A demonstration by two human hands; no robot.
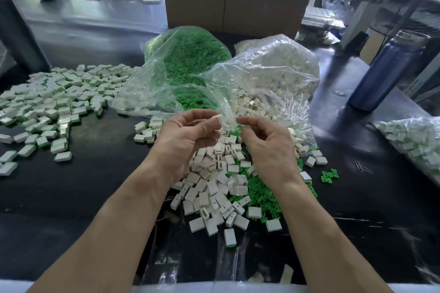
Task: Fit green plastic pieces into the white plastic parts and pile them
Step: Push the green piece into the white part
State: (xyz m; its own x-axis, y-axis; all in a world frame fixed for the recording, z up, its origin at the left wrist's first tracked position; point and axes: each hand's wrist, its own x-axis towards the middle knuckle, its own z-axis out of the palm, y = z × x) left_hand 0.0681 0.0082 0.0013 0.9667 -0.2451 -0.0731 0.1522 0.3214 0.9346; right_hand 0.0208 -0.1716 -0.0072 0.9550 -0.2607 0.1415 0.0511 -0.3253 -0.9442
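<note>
Left hand (188, 135) raised above dark bench (95, 197), fingertips pinching small white rectangular plastic part (217, 118). Right hand (266, 147) alongside, fingers curled, thumb and forefinger together; whether anything is held, cannot tell. Beneath hands: loose heap of white parts (214, 188) over green plastic pieces (259, 195). Assembled white-and-green pile (52, 97) at left.

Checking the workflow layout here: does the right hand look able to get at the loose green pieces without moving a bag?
Probably yes. The right hand hovers directly above the loose green pieces spilled on the table, with only scattered white parts beside them and no bag covering them.
</note>
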